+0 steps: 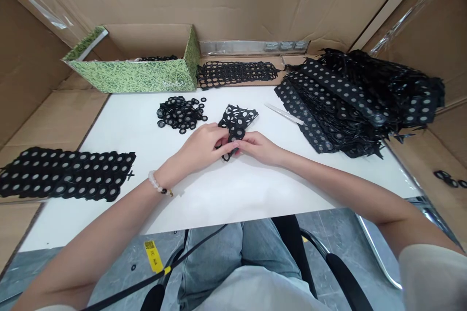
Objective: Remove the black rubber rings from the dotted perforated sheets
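Black sheet [238, 119]: perforated, crumpled and gathered between both hands, with its upper part rising beyond the fingers and a looped scrap hanging below them.
Left hand [199, 148]: pinches the sheet's left side, fingers curled over it; a beaded bracelet [157, 181] sits on the wrist.
Right hand [260, 149]: pinches the sheet's right side, fingertips pressed into the folds.
Grip: narrow and closed on the sheet, the two hands just beside each other above the white table [233, 199].
Ring pile [180, 114]: loose black rings with pale centres, just beyond the left hand and near the sheet.
Metal strip [283, 113]: thin and pale, lying beyond the right hand with one end under the stack.
Stack [350, 107]: a tall heap of dotted black sheets, to the right of the grip and well beyond the right hand.
Flat sheet [62, 173]: dotted black, lying well left of the grip across the table edge.
Green box [131, 75]: patterned, open, with black rings inside, far beyond the grip.
Black lattice [237, 73]: a holed strip lying beside the box, beyond the grip.
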{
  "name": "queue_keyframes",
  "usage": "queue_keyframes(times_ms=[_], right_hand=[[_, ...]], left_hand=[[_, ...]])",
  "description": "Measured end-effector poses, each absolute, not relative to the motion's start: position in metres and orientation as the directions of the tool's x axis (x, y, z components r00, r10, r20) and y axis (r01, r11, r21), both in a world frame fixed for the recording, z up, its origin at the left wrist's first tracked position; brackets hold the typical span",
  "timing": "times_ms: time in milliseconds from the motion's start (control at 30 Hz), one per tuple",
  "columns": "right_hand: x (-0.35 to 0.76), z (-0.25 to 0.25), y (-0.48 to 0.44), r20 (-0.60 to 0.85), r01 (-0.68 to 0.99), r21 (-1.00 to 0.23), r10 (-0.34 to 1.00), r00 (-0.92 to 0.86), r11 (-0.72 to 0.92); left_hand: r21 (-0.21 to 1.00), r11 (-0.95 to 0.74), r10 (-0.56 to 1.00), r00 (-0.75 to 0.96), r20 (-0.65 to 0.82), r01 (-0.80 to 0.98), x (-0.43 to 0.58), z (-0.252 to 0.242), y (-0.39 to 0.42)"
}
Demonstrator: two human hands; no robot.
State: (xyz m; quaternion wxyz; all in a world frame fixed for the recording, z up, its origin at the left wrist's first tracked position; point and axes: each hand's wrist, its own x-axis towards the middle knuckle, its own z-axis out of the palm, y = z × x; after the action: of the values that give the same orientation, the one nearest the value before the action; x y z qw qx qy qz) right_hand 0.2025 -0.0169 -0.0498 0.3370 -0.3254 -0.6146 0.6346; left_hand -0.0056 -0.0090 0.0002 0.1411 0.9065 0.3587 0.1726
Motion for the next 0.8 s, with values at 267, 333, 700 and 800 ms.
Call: queue_keyframes(times_ms=[267,333,700,800], right_hand=[[0.203,-0.043,-0.025,0.209,0.193,-0.876,0.708,-0.674,0.442],[0.203,-0.043,-0.025,0.232,0.174,-0.861,0.674,-0.701,0.478],[0.204,-0.042,-0.027,0.125,0.158,-0.941,0.739,-0.662,0.3],[0.201,-0.042,-0.027,0.062,0.108,-0.983,0.826,-0.561,0.147]], left_hand=[[0.363,-0.769,0.591,0.801,0.09,0.526,-0.005,-0.008,-0.012],[0.32,-0.786,0.579,0.811,0.084,0.529,-0.003,-0.005,-0.016],[0.446,-0.73,0.619,0.778,0.11,0.518,-0.001,0.0,-0.019],[0.531,-0.62,0.747,0.641,0.176,0.577,-0.003,0.002,-0.016]])
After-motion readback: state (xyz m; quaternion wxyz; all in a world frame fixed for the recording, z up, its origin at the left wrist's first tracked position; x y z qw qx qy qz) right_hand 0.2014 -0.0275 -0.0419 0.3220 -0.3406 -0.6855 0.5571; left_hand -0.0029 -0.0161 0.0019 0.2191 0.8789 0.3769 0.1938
